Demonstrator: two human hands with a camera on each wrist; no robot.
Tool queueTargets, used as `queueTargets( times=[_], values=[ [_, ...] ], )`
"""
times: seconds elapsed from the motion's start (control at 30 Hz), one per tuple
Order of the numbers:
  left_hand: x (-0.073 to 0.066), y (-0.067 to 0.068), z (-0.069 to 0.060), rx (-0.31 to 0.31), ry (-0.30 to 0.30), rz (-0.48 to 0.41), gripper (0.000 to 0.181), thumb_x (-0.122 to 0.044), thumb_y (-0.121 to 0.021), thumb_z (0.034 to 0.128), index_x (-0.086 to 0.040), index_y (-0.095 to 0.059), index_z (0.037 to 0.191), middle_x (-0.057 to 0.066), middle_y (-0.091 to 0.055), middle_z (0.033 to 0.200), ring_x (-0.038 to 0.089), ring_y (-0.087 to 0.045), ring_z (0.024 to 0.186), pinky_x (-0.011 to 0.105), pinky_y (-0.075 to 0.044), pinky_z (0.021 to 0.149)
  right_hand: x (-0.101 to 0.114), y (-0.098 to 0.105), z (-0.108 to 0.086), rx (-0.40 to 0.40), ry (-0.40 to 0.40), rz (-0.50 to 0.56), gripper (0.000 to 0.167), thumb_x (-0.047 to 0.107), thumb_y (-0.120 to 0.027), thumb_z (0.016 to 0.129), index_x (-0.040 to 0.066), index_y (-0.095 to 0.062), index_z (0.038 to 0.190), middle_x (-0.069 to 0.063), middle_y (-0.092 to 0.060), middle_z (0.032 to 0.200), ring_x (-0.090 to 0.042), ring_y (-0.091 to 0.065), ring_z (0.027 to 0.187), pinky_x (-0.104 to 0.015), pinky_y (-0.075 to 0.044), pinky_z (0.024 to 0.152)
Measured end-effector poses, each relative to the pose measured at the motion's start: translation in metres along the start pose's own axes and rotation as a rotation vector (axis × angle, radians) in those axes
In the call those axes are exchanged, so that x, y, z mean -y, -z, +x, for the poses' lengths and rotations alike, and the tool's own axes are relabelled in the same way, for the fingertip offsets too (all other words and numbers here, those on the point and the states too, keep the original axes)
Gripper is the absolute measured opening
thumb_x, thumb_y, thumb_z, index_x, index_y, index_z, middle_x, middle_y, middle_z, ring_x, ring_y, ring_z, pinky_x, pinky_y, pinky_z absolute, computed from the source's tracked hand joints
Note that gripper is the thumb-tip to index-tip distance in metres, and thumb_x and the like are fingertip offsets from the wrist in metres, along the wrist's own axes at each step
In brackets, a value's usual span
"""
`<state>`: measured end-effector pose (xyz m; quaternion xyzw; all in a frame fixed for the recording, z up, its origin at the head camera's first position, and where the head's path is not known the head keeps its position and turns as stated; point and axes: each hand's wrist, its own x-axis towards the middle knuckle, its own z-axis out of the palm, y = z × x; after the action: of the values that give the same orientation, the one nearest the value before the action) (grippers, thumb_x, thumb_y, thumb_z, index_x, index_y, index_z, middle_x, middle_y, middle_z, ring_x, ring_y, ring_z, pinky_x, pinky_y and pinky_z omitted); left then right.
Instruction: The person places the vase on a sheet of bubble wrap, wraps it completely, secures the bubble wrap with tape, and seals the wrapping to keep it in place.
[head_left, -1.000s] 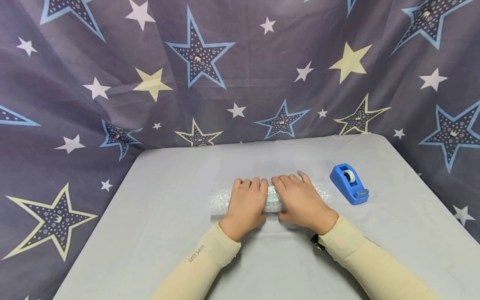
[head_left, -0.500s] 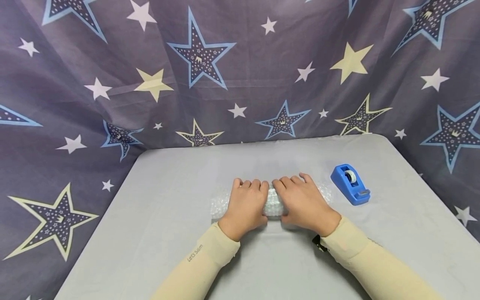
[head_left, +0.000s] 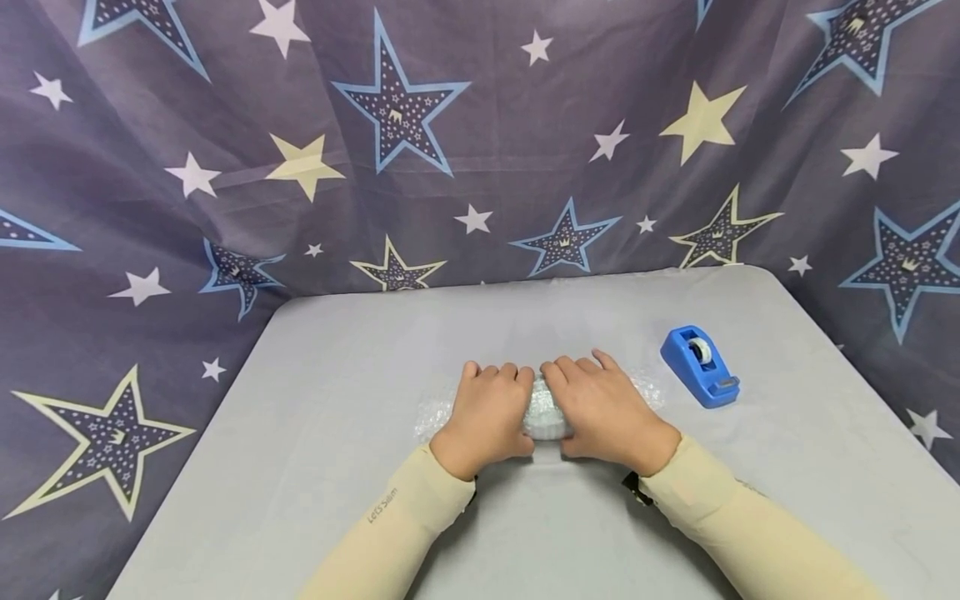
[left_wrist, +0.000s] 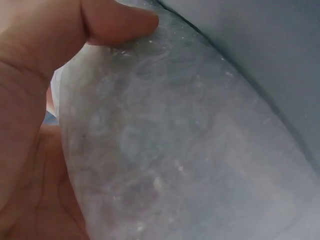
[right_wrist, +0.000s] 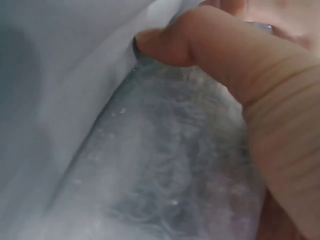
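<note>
A roll of clear bubble wrap [head_left: 546,414] lies crosswise on the table in the head view. My left hand [head_left: 486,414] grips it left of its middle, fingers over the far side and thumb on the near side. My right hand [head_left: 604,408] holds it the same way on the right, a small gap away. The left wrist view has the left thumb [left_wrist: 122,22] pressed on the bubble wrap [left_wrist: 165,130]. The right thumb [right_wrist: 175,42] touches the bubble wrap [right_wrist: 160,150] near its lower edge in the right wrist view. What lies inside the roll cannot be made out.
A blue tape dispenser [head_left: 697,371] with a roll of tape stands on the table to the right of the right hand. The pale cloth-covered table [head_left: 330,400] meets a star-patterned curtain [head_left: 480,167] at its back and sides.
The bubble wrap between the hands has shifted slightly toward the person and its visible section looks rounder. The hands have barely moved and still hold it.
</note>
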<state>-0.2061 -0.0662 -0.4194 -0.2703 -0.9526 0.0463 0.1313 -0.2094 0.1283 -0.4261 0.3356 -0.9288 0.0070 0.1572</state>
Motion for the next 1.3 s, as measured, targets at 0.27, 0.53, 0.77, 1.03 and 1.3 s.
queueTargets(
  times=[0.27, 0.53, 0.77, 1.03, 1.3],
  values=[
    [-0.001, -0.001, -0.001, -0.019, -0.004, 0.019, 0.065, -0.048, -0.089, 0.0548, -0.014, -0.063, 0.104, -0.002, -0.061, 0.088, 0.020, -0.059, 0.074, 0.041, -0.035, 0.071, -0.002, -0.005, 0.000, -0.016, 0.001, 0.001, 0.088, 0.046, -0.091, 0.055, 0.011, -0.056, 0.128, -0.006, -0.067, 0.116, -0.029, -0.068, 0.103, -0.064, -0.042, 0.107],
    [-0.007, -0.001, -0.003, -0.020, 0.010, 0.068, 0.076, -0.049, -0.093, 0.0535, -0.012, -0.060, 0.112, 0.000, -0.063, 0.096, 0.024, -0.062, 0.086, 0.045, -0.040, 0.083, -0.005, -0.009, -0.001, -0.028, 0.005, 0.016, 0.088, 0.047, -0.090, 0.054, 0.011, -0.057, 0.128, -0.005, -0.069, 0.116, -0.027, -0.069, 0.101, -0.064, -0.041, 0.107],
    [-0.012, -0.002, 0.000, -0.032, 0.019, 0.107, 0.078, -0.045, -0.095, 0.0531, -0.012, -0.057, 0.113, 0.001, -0.060, 0.098, 0.023, -0.059, 0.089, 0.044, -0.039, 0.083, -0.008, -0.010, 0.000, -0.028, -0.011, 0.027, 0.087, 0.046, -0.088, 0.054, 0.011, -0.057, 0.127, -0.005, -0.069, 0.116, -0.027, -0.069, 0.100, -0.064, -0.041, 0.107],
    [-0.008, -0.005, 0.001, -0.094, -0.007, 0.112, 0.072, -0.046, -0.093, 0.0502, -0.013, -0.059, 0.105, -0.001, -0.061, 0.090, 0.020, -0.061, 0.078, 0.044, -0.041, 0.084, -0.007, -0.010, 0.001, -0.035, -0.023, 0.010, 0.089, 0.050, -0.087, 0.054, 0.011, -0.056, 0.127, -0.005, -0.069, 0.114, -0.029, -0.068, 0.100, -0.064, -0.041, 0.107],
    [-0.002, -0.008, 0.002, -0.109, -0.017, 0.063, 0.071, -0.047, -0.093, 0.0487, -0.014, -0.062, 0.104, -0.002, -0.064, 0.089, 0.017, -0.060, 0.073, 0.042, -0.038, 0.077, -0.006, -0.011, 0.001, -0.055, -0.029, -0.005, 0.086, 0.050, -0.085, 0.055, 0.011, -0.058, 0.127, -0.006, -0.068, 0.112, -0.030, -0.067, 0.098, -0.064, -0.040, 0.106]
  ],
)
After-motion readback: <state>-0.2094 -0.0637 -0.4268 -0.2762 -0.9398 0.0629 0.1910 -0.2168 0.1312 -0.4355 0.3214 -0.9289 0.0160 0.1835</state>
